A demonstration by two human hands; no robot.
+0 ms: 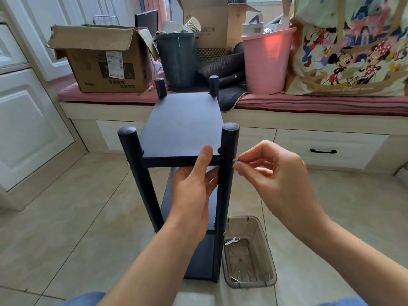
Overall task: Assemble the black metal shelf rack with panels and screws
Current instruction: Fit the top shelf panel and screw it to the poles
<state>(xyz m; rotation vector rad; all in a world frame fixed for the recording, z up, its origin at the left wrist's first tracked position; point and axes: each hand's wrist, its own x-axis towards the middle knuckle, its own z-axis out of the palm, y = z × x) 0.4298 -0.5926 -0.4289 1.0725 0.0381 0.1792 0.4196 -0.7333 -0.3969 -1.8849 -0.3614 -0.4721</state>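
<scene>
Head view: right hand (pixel 268 171) is pinching a screw (pixel 234 160) pointing leftward into the near-right post (pixel 225 180); left hand (pixel 194 186) is gripping the top panel (pixel 181 129).

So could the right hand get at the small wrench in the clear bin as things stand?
Probably yes. The wrench lies loose in the open-topped bin, just right of the rack post, with nothing over it. But the right hand is pinching a screw at that post, so it would have to let go first.
</scene>
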